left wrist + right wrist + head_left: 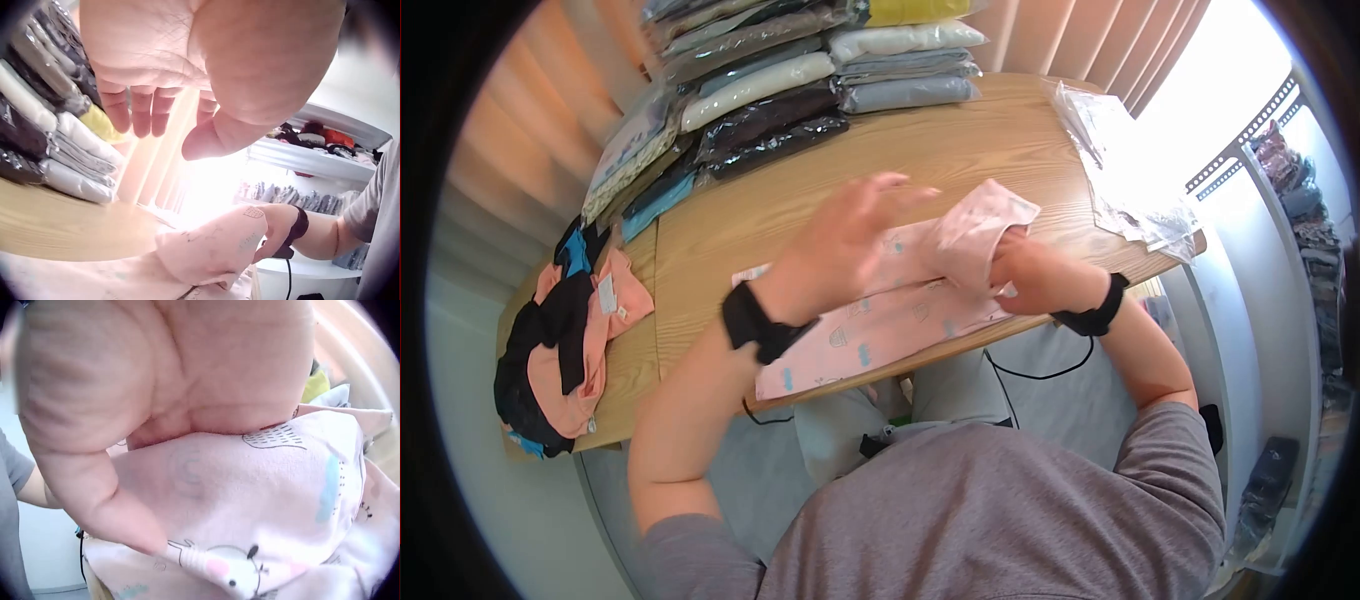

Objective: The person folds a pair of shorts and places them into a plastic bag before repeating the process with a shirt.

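A pink garment (890,325) with small blue and grey prints lies lengthwise along the table's near edge. Its right end is raised and folded over, making an open sleeve-like end. My right hand (1045,275) reaches into that end and grips the cloth; in the right wrist view the thumb lies along the printed fabric (250,487) while the fingers are hidden by it. Over the garment's middle hovers my left hand (830,245), slightly blurred, its fingers extended and holding nothing. The left wrist view shows its palm and loosely spread fingers above the cloth (206,250).
Stacks of folded clothes in clear bags (760,90) stand at the back left of the wooden table (1010,130). Peach and black clothing (580,340) is heaped at the left end. Clear plastic bags (1120,170) lie at the right end, beside a shelf (1250,230).
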A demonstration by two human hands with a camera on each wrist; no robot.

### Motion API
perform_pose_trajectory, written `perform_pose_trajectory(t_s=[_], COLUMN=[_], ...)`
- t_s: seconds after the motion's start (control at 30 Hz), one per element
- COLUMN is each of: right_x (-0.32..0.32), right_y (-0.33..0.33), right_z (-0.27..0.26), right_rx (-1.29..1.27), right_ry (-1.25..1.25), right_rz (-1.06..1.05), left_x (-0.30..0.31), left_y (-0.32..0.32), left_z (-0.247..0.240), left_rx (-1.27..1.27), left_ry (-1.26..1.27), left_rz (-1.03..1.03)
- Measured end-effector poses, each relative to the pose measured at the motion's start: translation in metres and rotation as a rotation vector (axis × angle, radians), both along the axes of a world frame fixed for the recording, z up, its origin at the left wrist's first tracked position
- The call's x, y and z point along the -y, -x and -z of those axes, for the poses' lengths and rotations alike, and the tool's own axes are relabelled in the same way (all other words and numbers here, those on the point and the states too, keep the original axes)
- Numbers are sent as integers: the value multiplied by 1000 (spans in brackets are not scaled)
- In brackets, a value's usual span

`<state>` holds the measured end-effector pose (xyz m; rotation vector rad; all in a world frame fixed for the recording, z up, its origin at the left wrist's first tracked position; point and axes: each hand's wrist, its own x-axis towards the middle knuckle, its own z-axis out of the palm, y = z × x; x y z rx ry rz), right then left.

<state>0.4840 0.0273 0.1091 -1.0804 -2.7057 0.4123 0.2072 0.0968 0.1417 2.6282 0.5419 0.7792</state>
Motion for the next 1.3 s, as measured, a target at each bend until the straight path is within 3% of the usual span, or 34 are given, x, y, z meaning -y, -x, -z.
perform_pose_trajectory(t_s=[0.13,0.2,0.27,0.33,0.47,0.53,0.67,0.73,0.8,0.93,1.0,1.3], right_x=[6,6,5,6,6,8,5,1,-14,-38,-46,-83], right_y=[10,7,0,-3,-8,-9,-22,-45,-74,-100,-98,-101], right_z=[17,23,32,34,40,37,16,9,19,29,34,64], right_rx=[86,40,141,111,41,-199,-324,-460,-519,-518,-471,-436], right_ry=[-112,156,163,328,337,235,380,416,270,190,259,268], right_rz=[10,60,66,91,80,39,-21,77,232,474,579,340], left_x=[-6,-7,-6,-9,-13,-18,-19,-14,-3,19,30,67], left_y=[-58,-77,-95,-108,-121,-124,-113,-100,-87,-63,-53,-26], left_z=[32,46,54,61,65,60,48,24,8,-3,-3,4], left_rx=[-110,-279,-288,-254,-183,-264,-197,-192,-101,-96,-214,-133], left_ry=[-117,-144,-148,-188,-195,-273,-205,-245,-270,-299,-155,150], left_rz=[161,173,197,227,259,218,190,137,155,176,191,-38])
